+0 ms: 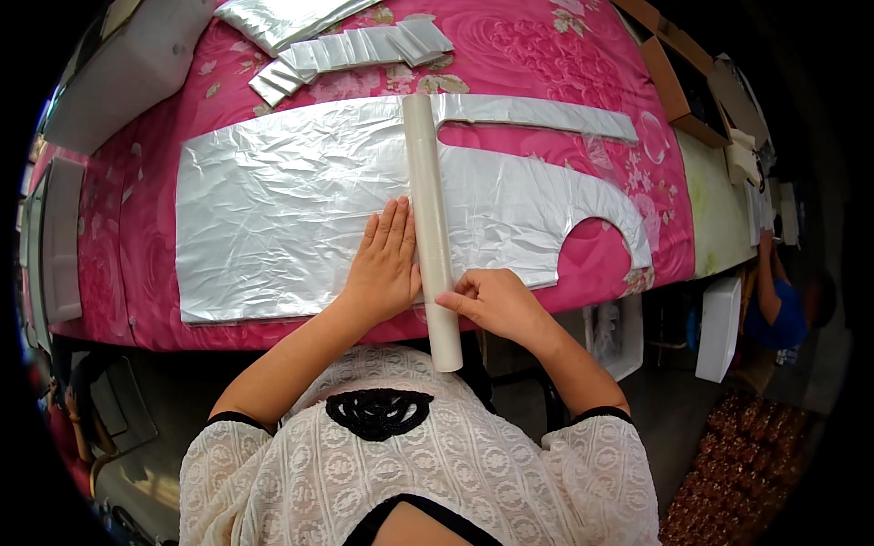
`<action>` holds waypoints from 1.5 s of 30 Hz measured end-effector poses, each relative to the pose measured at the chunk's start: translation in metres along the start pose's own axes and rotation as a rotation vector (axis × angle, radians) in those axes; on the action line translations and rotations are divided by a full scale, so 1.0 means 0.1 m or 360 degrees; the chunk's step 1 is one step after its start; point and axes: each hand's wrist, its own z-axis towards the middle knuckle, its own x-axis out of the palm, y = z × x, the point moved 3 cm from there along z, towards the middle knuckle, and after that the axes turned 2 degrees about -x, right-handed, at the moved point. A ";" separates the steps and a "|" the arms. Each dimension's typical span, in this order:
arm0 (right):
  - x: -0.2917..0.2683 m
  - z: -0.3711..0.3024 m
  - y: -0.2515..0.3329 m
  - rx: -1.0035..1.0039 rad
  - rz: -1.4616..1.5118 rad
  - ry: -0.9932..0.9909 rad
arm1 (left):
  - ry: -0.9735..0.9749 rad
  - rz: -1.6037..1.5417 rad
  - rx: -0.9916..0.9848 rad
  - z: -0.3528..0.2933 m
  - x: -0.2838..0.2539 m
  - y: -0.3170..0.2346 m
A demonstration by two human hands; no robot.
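Note:
A stack of thin silvery plastic aprons, with curved cut-outs and straps at the right, lies flat on the table. Across it, from far to near, rests a long pale roll, its near end jutting over the table edge toward my body. My left hand lies palm down on the plastic just left of the roll, fingers stretched out, thumb by the roll's side. My right hand is at the roll's near part, thumb on its surface and the other fingers curled against its right side.
Small folded silvery packets lie in an overlapping row at the far side, beside a larger folded silvery sheet. The pink floral cloth covers the table. A cardboard box stands far right; white foam boxes are at left. Other people are at both sides.

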 end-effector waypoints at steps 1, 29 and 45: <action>-0.11 0.15 0.06 0.0004 0.0265 -0.0083 | -0.0005 0.0000 0.0000 -0.01 0.01 0.01; -0.85 1.39 1.23 -0.1092 0.0944 -0.0872 | -0.0040 -0.0021 0.0021 -0.01 0.04 0.00; 0.99 0.92 1.86 -0.1721 0.0011 0.0111 | -0.0386 -0.0330 0.0075 -0.16 0.01 0.21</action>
